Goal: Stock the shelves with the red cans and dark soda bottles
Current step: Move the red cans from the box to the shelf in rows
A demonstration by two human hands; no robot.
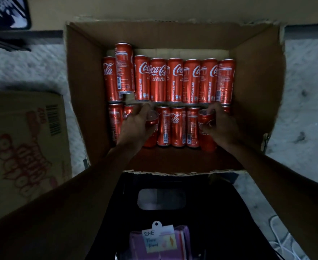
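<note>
Closest in, a purple bundle with a white paper tag sits on a black plastic crate with a smooth rounded cut-out. Beyond it both bare arms reach into a ragged-edged cardboard box. The left hand curls round the top of a slim, glossy near-row can, and the right hand grips a tilted can. Between and beyond the hands, red cans lie on their sides in two rows, with a stray can resting on top. Left of the left hand lies a printed carton on the speckled floor.
</note>
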